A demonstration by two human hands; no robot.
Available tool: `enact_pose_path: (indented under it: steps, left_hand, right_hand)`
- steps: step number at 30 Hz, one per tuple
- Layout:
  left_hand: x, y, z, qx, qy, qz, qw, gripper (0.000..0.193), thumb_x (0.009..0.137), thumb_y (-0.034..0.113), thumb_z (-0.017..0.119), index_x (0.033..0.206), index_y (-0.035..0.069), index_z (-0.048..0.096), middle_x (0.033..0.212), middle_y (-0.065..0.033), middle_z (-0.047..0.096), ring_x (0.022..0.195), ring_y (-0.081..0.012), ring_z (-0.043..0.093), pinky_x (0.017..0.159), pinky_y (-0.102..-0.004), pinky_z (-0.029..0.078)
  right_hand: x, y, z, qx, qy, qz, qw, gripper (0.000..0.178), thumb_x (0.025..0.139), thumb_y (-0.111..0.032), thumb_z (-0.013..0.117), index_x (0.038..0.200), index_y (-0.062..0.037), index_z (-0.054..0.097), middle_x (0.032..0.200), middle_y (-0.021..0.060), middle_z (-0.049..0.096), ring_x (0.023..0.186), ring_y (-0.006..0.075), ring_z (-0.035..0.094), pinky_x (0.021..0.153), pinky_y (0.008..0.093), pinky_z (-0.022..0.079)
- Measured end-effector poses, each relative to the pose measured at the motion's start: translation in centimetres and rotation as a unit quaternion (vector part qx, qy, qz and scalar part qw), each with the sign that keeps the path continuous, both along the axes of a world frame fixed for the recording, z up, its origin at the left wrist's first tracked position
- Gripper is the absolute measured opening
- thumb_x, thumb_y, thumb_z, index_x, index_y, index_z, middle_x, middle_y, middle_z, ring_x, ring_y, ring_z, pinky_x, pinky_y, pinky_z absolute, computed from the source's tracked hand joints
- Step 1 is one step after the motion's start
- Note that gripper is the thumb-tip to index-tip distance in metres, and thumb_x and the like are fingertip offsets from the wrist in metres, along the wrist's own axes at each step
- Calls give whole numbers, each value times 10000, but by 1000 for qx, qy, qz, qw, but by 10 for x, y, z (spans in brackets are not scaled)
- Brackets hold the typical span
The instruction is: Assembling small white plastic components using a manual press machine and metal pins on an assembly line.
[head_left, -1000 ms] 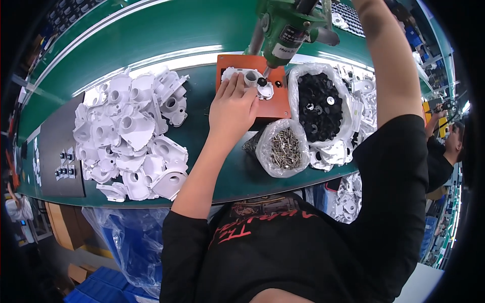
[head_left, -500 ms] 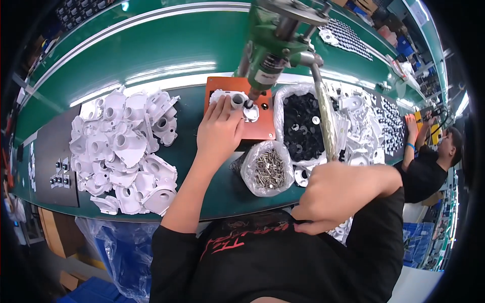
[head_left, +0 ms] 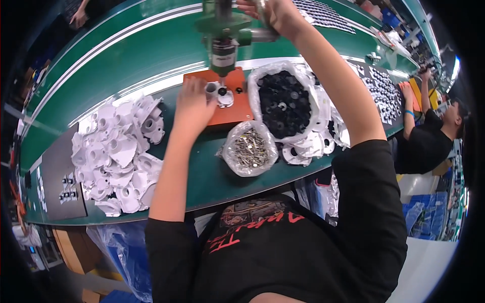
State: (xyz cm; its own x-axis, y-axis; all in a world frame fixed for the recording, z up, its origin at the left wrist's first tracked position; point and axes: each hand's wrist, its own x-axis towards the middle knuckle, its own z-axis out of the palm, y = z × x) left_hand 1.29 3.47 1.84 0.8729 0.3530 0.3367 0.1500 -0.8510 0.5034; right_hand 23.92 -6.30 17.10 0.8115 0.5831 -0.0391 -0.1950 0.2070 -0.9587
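Observation:
My left hand (head_left: 194, 103) is on the orange fixture block (head_left: 232, 113), its fingers bent over a white plastic part and its thumb beside the part's short tube (head_left: 211, 89). Slightly blurred, it hides much of the part. Right of the tube, a small black round piece (head_left: 222, 91) sits on the white surface, under the slim tip of the green press (head_left: 224, 53). Up at the top edge, my right hand (head_left: 275, 15) is closed round the press's lever handle, which is partly cut off and smeared by motion.
White plastic housings (head_left: 118, 151) are heaped at left. Right of the fixture stand a bag of black pieces (head_left: 284, 106) and a bag of screws (head_left: 250, 151). White flat parts (head_left: 308, 146) lie beyond. A co-worker (head_left: 429, 136) sits at far right; another person's hand (head_left: 78, 19) shows at upper left.
My right hand has swung from low at the right up to the top edge with the lever. The view has shifted. My left hand stays at the fixture.

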Motion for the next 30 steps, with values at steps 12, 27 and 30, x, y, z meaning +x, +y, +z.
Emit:
enact_pose_path:
  steps: [12,27,30]
  left_hand:
    - [34,36,72,5,168,-89,982,654,672,410,678,1181,29,523,1076,-173,635,997,-308,616,835,-378,483]
    - [7,119,79,98,152,-7,983,476,797,429,643,1047,30,576,877,-176,646,827,-306,624,756,-393,482]
    - [-57,81,108,-2,298,1,955,413,768,391,673,987,51,587,899,-182,653,858,-324,630,764,-412,483]
  right_hand:
    - [64,-233,-36,-579,-533,45,616,265,829,-220,620,1025,-43,640,949,153,668,853,268,642,756,357,500]
    - [55,-281,-98,-651,-455,30,607,320,709,-261,663,811,43,661,785,244,641,742,379,633,694,432,489]
    - [47,-280,-96,-648,-447,17,616,323,720,-259,652,815,49,649,792,257,633,748,382,623,685,431,479]
